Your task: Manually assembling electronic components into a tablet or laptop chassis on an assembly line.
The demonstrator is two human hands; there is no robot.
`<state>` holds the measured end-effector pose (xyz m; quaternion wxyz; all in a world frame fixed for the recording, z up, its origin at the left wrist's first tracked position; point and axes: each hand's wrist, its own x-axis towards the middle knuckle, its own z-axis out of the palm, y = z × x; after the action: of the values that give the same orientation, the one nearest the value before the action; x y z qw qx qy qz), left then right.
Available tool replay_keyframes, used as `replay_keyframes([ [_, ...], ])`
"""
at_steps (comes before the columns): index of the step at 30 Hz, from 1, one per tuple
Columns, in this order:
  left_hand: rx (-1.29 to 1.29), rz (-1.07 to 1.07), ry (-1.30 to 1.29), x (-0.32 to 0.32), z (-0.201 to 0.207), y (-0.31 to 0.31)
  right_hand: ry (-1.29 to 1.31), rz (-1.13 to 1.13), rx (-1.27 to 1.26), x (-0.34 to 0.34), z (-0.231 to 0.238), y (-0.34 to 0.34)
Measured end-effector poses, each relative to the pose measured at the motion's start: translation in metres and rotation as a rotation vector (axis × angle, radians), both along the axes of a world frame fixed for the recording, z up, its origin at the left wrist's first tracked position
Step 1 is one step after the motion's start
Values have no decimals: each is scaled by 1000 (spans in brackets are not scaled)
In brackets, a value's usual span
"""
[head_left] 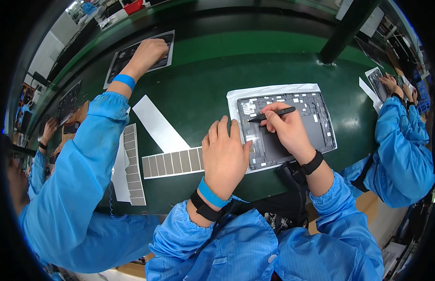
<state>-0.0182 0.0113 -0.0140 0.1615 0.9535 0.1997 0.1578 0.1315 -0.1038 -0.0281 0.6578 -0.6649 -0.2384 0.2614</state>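
One head-worn fisheye camera looks steeply down, close over the near edge of the green table (198,93); the wearer's forearms enter from below, and straight edges bend near the rim.

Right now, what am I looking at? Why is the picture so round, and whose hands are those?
The picture comes from a camera worn on a person's head, looking down. Its wide lens bends straight edges, so everything looks round. The two hands coming up from the bottom belong to that person. Their left hand lies flat, holding down the edge of a grey tablet shell, opened up on a white sheet. Their right hand holds a thin black tool like a pen, tip on the shell. On the green table lie strips of grey stickers. The other blue sleeves belong to co-workers beside them; the one on the left presses a hand on another sticker sheet.
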Motion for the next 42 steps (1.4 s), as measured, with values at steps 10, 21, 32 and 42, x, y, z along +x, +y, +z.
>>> replay_keyframes([
  [10, 194, 2, 8, 14, -7, -18, -24, -124, 55, -7, 8, 0],
  [21, 35, 71, 225, -99, -7, -12, -28, 130, 56, -82, 22, 2],
  [32, 25, 126, 182, -101, -13, -18, -254, 130, -105, -107, 7, 37],
  [42, 85, 158, 118, -96, -9, -22, -131, -201, 164, -19, 39, -54],
])
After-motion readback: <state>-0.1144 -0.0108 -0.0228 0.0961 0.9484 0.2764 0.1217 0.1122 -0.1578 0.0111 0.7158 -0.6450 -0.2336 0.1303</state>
